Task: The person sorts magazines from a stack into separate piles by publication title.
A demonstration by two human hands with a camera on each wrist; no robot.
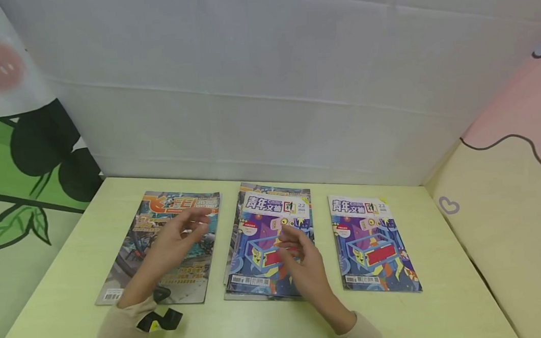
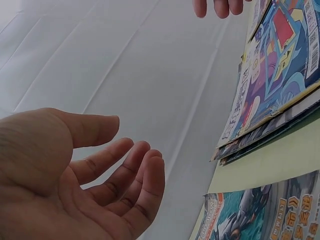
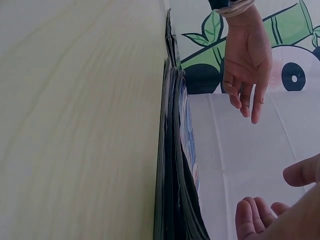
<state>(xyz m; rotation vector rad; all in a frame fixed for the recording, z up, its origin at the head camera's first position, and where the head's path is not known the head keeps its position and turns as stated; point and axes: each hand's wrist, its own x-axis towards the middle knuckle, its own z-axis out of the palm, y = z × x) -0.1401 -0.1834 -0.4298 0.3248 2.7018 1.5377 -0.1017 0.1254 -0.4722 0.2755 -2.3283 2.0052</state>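
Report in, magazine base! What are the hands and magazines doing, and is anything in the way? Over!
Left hand empty, above left magazine. Right hand empty, above middle stack. Right magazine flat, untouched. No obstruction seen.

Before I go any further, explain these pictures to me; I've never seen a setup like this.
There's no machine: a person works with two bare hands, a left grip and a right grip. The wide picture comes from a head-worn camera looking forward and down; the others are taken from the left and right wrists. On the pale table lie a left magazine, a middle stack of magazines and a right magazine. Neither grip holds anything.
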